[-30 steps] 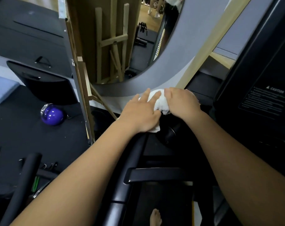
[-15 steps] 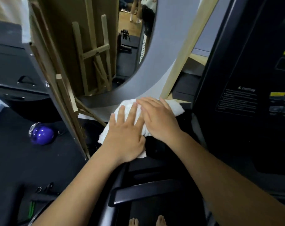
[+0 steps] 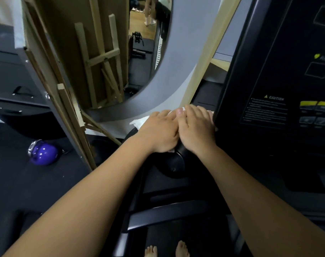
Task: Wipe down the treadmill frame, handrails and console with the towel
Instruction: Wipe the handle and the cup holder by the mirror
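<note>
The left hand lies flat on a white towel, with its fingers out straight and pressing down. The right hand lies flat right beside it, touching it, and its fingers are straight and pressing down too. Neither hand grips the cloth. The towel is almost all hidden under the two hands, and only a small white bit sticks out on the left side. The fingertips at the far edge are hard to see, so they may bend a little over the towel. The towel sits on top of a black part of the treadmill, just above a round black cap. The right hand is right up against the edge of the big black console, which has a yellow caution sign and small buttons. Below the arms a dark bar runs down toward the person, and it looks like the handrail. A gray crossbar lies under it. Two bare feet show at the bottom. On the dark floor to the left sits a shiny purple ball. Behind the hands stands a mirror with a gray frame, next to a wooden stand.
</note>
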